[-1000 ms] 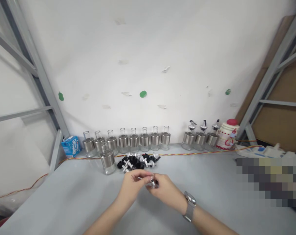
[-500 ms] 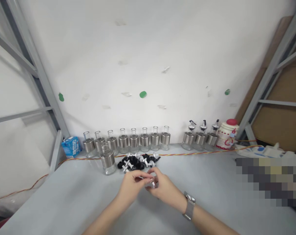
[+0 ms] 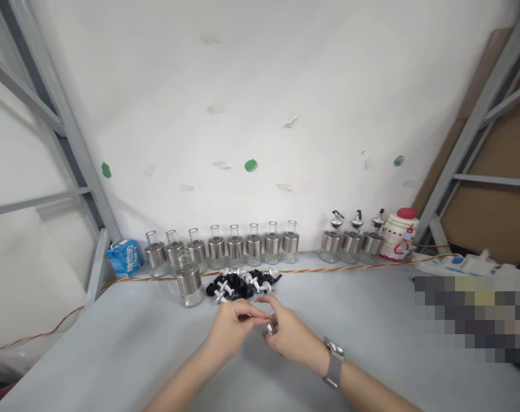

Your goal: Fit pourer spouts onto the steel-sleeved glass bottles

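Over the front middle of the table, my left hand (image 3: 238, 321) and my right hand (image 3: 288, 329) meet at a small silver pourer spout (image 3: 269, 328). The left thumb and fingertips are closed at its upper end. My right hand curls round its other side, and its fingers hide much of the piece. Just beyond my hands lies a pile of black and silver pourer parts (image 3: 243, 284). Left of the pile stands an uncapped glass bottle (image 3: 189, 283) with a steel sleeve.
Several uncapped bottles (image 3: 234, 245) line the wall. Three bottles with pourers (image 3: 351, 246) stand right of them, beside a cream-and-red jar (image 3: 396, 237). A blue carton (image 3: 126, 258) sits at the left. A twisted cable (image 3: 311, 270) crosses the table's back.
My right hand has shifted slightly, its index finger lifting away from the left fingertips. More of the silver spout shows. The bottles and pile stay where they were.
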Demonstrator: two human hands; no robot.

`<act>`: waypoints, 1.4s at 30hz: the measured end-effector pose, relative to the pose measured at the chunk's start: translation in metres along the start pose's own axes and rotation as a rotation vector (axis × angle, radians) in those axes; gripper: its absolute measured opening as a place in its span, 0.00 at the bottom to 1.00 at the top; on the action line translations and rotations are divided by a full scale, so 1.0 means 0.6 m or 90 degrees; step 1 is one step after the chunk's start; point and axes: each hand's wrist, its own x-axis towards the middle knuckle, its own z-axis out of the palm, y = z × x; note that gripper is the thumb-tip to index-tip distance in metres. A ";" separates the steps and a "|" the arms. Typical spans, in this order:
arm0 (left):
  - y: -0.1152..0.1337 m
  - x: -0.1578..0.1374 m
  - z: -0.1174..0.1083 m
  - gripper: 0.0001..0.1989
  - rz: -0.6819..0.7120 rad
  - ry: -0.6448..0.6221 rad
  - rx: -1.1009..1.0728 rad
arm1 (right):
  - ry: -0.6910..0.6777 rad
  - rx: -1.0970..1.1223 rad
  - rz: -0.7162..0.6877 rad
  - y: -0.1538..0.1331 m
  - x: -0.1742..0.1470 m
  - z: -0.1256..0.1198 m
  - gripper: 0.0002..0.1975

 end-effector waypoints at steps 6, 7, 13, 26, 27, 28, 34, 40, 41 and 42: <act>0.001 0.000 0.006 0.03 -0.042 0.000 -0.052 | -0.020 0.061 0.034 -0.004 0.002 -0.003 0.30; 0.000 -0.001 0.008 0.04 -0.037 0.001 -0.052 | -0.022 0.090 0.043 -0.005 0.004 -0.003 0.30; -0.002 -0.006 0.015 0.12 0.037 0.003 0.014 | -0.058 0.273 0.073 -0.017 0.012 -0.018 0.35; -0.028 0.002 0.024 0.12 -0.013 -0.001 -0.007 | -0.059 0.289 0.214 -0.009 0.024 -0.014 0.30; -0.031 0.004 0.022 0.13 -0.019 0.006 0.004 | -0.048 0.286 0.216 -0.011 0.024 -0.016 0.29; -0.032 0.007 0.020 0.14 -0.022 0.014 0.018 | -0.038 0.288 0.212 -0.014 0.024 -0.019 0.28; 0.016 0.009 -0.007 0.17 -0.011 0.084 0.142 | -0.020 0.284 0.204 -0.022 0.022 -0.035 0.26; 0.103 -0.136 -0.074 0.21 -0.082 0.035 0.660 | -0.042 0.272 0.208 -0.012 0.023 -0.036 0.24; 0.097 -0.170 -0.082 0.19 -0.043 0.058 0.715 | -0.045 0.271 0.207 -0.012 0.022 -0.036 0.24; 0.083 -0.202 -0.087 0.18 0.011 0.070 0.764 | -0.046 0.270 0.203 -0.013 0.022 -0.035 0.24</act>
